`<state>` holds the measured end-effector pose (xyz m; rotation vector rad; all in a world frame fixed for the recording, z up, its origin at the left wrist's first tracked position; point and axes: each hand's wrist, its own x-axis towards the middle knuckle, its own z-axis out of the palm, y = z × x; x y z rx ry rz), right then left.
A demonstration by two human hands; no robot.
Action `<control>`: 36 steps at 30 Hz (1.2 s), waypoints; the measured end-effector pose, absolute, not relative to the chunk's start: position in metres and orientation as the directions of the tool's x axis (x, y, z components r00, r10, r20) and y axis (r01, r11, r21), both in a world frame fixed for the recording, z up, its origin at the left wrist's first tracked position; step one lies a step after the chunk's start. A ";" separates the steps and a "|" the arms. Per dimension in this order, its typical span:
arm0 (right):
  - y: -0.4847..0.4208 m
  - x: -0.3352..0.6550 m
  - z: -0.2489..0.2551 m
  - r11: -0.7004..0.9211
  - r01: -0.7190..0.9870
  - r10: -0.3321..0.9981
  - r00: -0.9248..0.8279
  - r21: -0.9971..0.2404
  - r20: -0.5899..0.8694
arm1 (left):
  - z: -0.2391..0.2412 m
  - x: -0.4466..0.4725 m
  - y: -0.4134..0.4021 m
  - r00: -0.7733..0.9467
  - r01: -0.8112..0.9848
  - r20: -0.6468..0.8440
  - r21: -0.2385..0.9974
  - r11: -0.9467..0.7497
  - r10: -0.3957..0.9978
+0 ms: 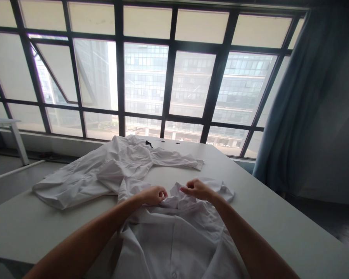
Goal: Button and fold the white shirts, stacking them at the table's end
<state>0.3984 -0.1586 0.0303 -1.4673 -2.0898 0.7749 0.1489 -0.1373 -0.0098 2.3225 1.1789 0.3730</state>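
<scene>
From the head camera, a pale table [282, 217] fills the lower half of the view, and everything here is placed against it. A white shirt [174, 240] lies spread on the near middle of the table, its lower part running off the near edge towards the person and its rumpled collar end pointing to the table's far side. Both bare forearms reach in over the near edge and meet at that collar end. The left hand [154, 195] is curled into a loose fist, knuckles up, with its fingers closed on a bunch of the cloth. The right hand [198, 190] sits just beside it, a small gap of fabric between the two, thumb and fingers drawn narrowly together in what looks like a pinch on a raised fold; the fingertips are partly tucked under, so the exact hold is hard to make out. A second white garment [104, 174] lies crumpled on the table's far left part, one sleeve stretched across towards the far middle, and its near edge seems to touch the shirt. Beyond the table's far edge stands a large dark-framed window [168, 77], with a blue curtain [308, 100] off the table's far right corner.
</scene>
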 end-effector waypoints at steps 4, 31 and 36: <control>-0.151 0.404 0.026 0.265 0.609 0.958 -0.252 -0.748 0.135 | -0.009 0.146 -0.132 0.476 0.667 0.156 0.577 -0.471 0.866; -0.158 0.383 0.030 0.079 0.945 0.824 0.118 -0.318 0.554 | 0.055 0.109 -0.150 0.717 0.314 -0.051 0.914 -0.258 0.695; -0.163 0.378 0.037 0.056 0.946 0.883 0.102 -0.318 0.458 | 0.050 0.112 -0.144 0.505 0.570 0.092 0.711 -0.412 0.858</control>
